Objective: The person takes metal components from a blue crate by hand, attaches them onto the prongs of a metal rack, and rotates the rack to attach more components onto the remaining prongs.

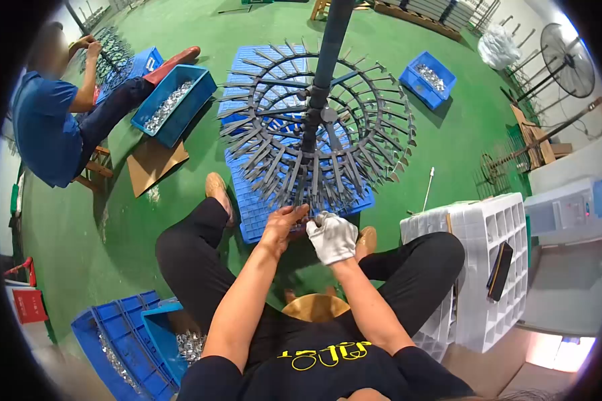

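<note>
Clock centred on the rack's hub, wearer seated at 6. Pronged ring rack [334, 160] hangs round an upright pole [334, 47] above blue crates [251, 217]. Both hands meet at its 6 o'clock edge.

Bare left hand [284, 226]: thumb and index narrow, near the prong tips; anything pinched is too small to make out. White-gloved right hand [331, 235]: fingers curled just beside it; contents hidden, cannot tell.

Risks, judged: crowded prongs could scratch the bare fingers or snag the glove's fabric. Should the rack turn, tips could sweep into the knuckles. A small piece, if held, could slip and be lost among the crates below.

Around: silver parts fill a blue tub [192, 117] near 9–10 and a blue bin [418, 87] at 2. Co-worker in blue [47, 127] at 9. White compartmented crates [475, 254] at 4–5 hem in the right knee.
</note>
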The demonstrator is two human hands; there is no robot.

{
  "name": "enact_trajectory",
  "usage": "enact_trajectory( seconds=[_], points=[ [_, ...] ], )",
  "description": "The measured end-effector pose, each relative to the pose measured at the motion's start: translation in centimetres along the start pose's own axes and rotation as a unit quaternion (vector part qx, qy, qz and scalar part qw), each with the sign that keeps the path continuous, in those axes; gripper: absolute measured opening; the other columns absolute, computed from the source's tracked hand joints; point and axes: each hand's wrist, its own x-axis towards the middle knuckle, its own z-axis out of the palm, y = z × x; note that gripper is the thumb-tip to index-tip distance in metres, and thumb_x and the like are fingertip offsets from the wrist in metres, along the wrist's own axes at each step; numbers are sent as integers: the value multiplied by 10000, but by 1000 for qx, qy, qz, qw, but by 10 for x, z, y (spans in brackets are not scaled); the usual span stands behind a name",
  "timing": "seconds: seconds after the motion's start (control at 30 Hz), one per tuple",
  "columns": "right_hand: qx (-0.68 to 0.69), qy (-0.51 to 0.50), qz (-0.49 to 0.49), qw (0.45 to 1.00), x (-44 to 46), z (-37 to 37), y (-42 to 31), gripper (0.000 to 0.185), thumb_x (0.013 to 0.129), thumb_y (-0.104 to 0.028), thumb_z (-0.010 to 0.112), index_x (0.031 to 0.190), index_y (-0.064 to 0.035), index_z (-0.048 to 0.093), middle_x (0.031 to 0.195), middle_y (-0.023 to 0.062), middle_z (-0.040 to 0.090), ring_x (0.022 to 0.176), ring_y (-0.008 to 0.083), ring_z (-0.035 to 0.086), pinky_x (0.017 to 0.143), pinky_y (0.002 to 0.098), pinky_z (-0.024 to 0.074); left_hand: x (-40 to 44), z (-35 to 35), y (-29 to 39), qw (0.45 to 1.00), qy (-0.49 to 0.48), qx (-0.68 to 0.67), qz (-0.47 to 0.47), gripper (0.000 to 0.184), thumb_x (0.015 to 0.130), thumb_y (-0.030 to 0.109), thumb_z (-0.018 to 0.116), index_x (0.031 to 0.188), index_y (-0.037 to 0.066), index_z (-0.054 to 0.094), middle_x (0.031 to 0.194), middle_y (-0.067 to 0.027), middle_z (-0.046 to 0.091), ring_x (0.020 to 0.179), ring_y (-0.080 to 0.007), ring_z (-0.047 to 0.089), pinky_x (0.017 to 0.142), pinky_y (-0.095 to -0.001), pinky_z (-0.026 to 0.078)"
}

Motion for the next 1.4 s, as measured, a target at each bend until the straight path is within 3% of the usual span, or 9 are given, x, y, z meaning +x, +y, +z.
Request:
enact_trajectory(
  seconds=[0.1, 0.27, 0.37, 0.6, 0.8, 0.9, 1.07, 1.2, 1.4],
  points=[
    [27, 14, -9, 1000, -1, -5, 1, 238, 798, -322, 603, 761, -103, 687, 786, 118, 673, 727, 324, 646, 681, 419, 504, -13, -12, -5, 998, 19, -36, -49, 446, 797, 371, 752, 1046, 34, 598, 892, -33, 642, 734, -146, 628, 606, -305, 531],
    [78, -89, 11, 993, -15, -36, -5, 229, 822, -295, 592, 792, -85, 679, 788, 116, 668, 747, 309, 643, 687, 422, 494, -58, -34, -21, 992, -12, -92, -85, 537, 954, 518, 445, 1093, 24, 606, 891, -99, 671, 736, -188, 665, 548, -290, 519],
    [103, -119, -135, 978, -26, -44, -1, 190, 813, -276, 595, 853, -108, 675, 820, 93, 648, 762, 301, 633, 684, 426, 492, -77, -24, -21, 986, -79, -97, -113, 574, 959, 532, 414, 1138, 16, 591, 907, -103, 673, 764, -201, 674, 525, -282, 506],
    [107, -211, -149, 960, -32, -66, 7, 212, 793, -282, 608, 879, -102, 678, 813, 98, 599, 812, 281, 620, 707, 406, 499, -85, 9, -19, 983, -136, 2, -124, 599, 974, 538, 351, 1223, 35, 561, 926, -44, 675, 707, -123, 648, 496, -249, 513],
    [253, -259, 24, 932, -33, -67, 30, 253, 735, -278, 643, 800, -38, 695, 764, 114, 657, 710, 244, 638, 666, 354, 492, -86, 20, -19, 975, -194, 46, -103, 578, 968, 504, 412, 1227, 9, 559, 999, -59, 661, 742, -121, 652, 494, -217, 518],
    [319, -273, 45, 906, -32, -67, 41, 248, 733, -254, 646, 813, -26, 698, 707, 110, 663, 641, 184, 614, 632, 317, 476, -83, 18, -24, 973, -211, 40, -90, 537, 946, 472, 491, 1205, 10, 579, 1004, -73, 661, 763, -150, 661, 517, -223, 508],
    [407, -209, 137, 879, -39, -63, 48, 184, 749, -171, 694, 745, 9, 658, 627, 14, 604, 597, 54, 506, 554, 254, 421, -88, 16, -32, 979, -184, 90, -16, 405, 927, 341, 583, 1174, 21, 605, 1009, -67, 658, 722, -129, 644, 537, -225, 487],
    [385, -169, 161, 893, -48, -66, 48, 175, 744, -119, 701, 672, -15, 581, 621, -33, 549, 578, 36, 451, 522, 238, 371, -111, 38, -27, 982, -130, 139, -6, 206, 835, 180, 716, 961, 21, 681, 762, -35, 649, 694, -104, 619, 538, -217, 465],
    [408, -170, 207, 873, -53, -80, 52, 154, 788, -143, 681, 813, 4, 642, 732, 38, 639, 673, 73, 565, 623, 249, 473, -100, 44, -33, 985, -161, 49, -46, 147, 860, 177, 686, 856, 33, 658, 754, -36, 635, 642, -92, 577, 507, -224, 443]
  ],
)
